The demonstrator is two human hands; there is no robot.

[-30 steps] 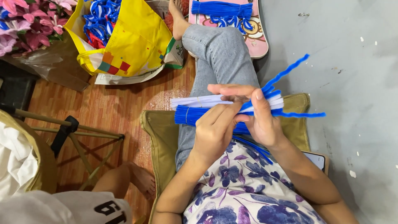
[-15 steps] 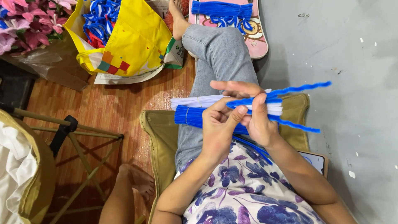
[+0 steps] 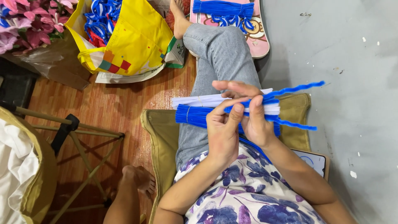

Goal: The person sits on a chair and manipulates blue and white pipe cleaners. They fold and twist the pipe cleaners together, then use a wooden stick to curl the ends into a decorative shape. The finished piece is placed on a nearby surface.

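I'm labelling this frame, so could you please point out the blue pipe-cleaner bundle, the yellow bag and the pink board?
blue pipe-cleaner bundle [image 3: 191,115]: head view, its left end.
yellow bag [image 3: 137,37]: head view, its front panel.
pink board [image 3: 258,39]: head view, its right edge.

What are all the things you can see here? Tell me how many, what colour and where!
blue pipe cleaners: one bundle, blue, across the lap, in both hands
white pipe cleaners: one bundle, white, just above the blue ones
yellow bag: one, yellow, top left on the floor
blue bundle on board: one, blue, top centre
pink board: one, pink, top centre
pink flowers: a bunch, pink, top left corner
cushion: one, olive, under the person
phone: one, beside the right arm
folding stand: one, tan, lower left
left hand: holding pipe cleaners
right hand: holding pipe cleaners
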